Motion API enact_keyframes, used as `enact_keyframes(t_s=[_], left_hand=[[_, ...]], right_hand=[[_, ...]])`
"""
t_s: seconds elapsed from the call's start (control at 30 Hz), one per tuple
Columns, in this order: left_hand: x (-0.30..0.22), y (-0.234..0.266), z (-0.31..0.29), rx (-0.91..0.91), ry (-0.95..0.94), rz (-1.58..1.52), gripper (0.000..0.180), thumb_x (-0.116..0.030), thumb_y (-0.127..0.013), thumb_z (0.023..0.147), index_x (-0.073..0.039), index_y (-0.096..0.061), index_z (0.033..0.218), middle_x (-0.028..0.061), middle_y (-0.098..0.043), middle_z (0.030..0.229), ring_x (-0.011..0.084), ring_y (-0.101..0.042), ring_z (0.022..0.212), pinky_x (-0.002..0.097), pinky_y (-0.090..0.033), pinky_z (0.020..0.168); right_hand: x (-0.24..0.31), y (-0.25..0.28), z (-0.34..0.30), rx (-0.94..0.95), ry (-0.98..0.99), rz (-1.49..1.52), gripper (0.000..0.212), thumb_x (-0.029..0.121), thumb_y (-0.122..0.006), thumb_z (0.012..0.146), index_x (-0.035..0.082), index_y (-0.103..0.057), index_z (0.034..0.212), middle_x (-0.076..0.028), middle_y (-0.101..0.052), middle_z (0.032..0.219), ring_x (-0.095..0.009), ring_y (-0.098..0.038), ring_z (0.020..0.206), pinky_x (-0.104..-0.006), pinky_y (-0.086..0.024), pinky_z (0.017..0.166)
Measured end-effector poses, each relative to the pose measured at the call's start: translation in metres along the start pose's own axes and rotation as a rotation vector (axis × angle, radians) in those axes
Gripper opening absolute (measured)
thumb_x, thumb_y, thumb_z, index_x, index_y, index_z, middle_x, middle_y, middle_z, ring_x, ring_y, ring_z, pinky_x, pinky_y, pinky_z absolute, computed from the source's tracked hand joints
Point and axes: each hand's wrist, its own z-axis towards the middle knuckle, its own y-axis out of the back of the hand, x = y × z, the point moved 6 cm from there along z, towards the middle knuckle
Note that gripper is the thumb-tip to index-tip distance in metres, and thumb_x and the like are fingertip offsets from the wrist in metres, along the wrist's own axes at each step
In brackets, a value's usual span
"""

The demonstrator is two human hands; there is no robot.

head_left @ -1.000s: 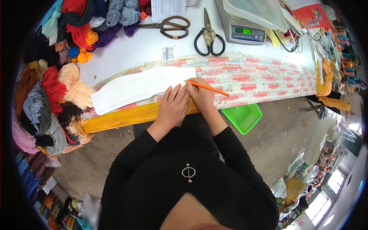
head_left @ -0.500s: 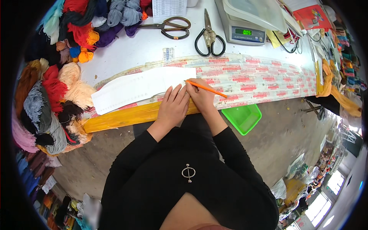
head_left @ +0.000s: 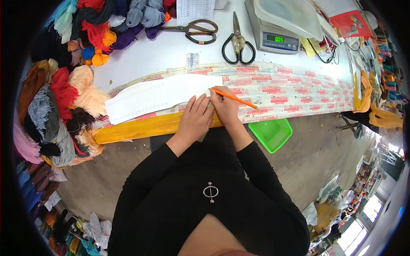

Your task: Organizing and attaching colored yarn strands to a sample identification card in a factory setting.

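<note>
An orange pencil (head_left: 235, 98) is pinched in my right hand (head_left: 225, 109), its tip on the right part of a long white paper (head_left: 149, 96). Rows of small marks run along this curved sheet, which lies flat near the table's front edge. Beside the right hand, my left hand (head_left: 194, 117) rests with outstretched fingers, their tips at the paper's lower edge. Something thin and greyish shows below that palm; I cannot make out what it is.
Scissors with black handles (head_left: 238, 48) and darker scissors (head_left: 200, 31) lie beyond the paper. A digital scale (head_left: 277, 42) stands at the back right. Yarn skeins (head_left: 64, 94) heap up on the left. A green plastic bin (head_left: 271, 133) sits below the table's front edge.
The view has shifted slightly, so the table things appear a little farther right. Both hands keep nearly the same pose, and the pencil stays in my right hand.
</note>
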Motion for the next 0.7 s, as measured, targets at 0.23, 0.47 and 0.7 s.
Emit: enact_keyframes(t_s=[0.23, 0.47, 0.7], left_hand=[[0.001, -0.001, -0.001, 0.007, -0.007, -0.010, 0.029, -0.017, -0.060, 0.083, -0.006, -0.059, 0.110, 0.0105, -0.050, 0.122, 0.0254, -0.043, 0.124, 0.0427, -0.030, 0.108], [0.001, -0.001, -0.002, 0.012, -0.010, -0.015, 0.028, -0.016, -0.060, 0.083, -0.007, -0.059, 0.109, 0.0111, -0.051, 0.122, 0.0264, -0.043, 0.124, 0.0432, -0.030, 0.108], [0.000, 0.001, -0.001, 0.015, -0.018, -0.023, 0.029, -0.015, -0.060, 0.082, -0.007, -0.059, 0.110, 0.0114, -0.051, 0.123, 0.0268, -0.044, 0.123, 0.0436, -0.030, 0.108]], right_hand=[[0.009, -0.001, 0.000, 0.007, 0.065, -0.057, 0.012, 0.012, -0.066, 0.081, 0.003, -0.065, 0.088, -0.009, -0.061, 0.074, -0.022, -0.058, 0.064, -0.0310, -0.046, 0.058], [0.011, 0.000, -0.001, 0.018, 0.068, -0.082, 0.012, 0.012, -0.066, 0.080, 0.003, -0.065, 0.087, -0.009, -0.062, 0.075, -0.023, -0.059, 0.064, -0.0314, -0.046, 0.059], [0.014, 0.001, 0.001, -0.007, 0.087, -0.059, 0.013, 0.013, -0.066, 0.080, 0.003, -0.066, 0.088, -0.010, -0.063, 0.077, -0.023, -0.061, 0.066, -0.0312, -0.047, 0.059]])
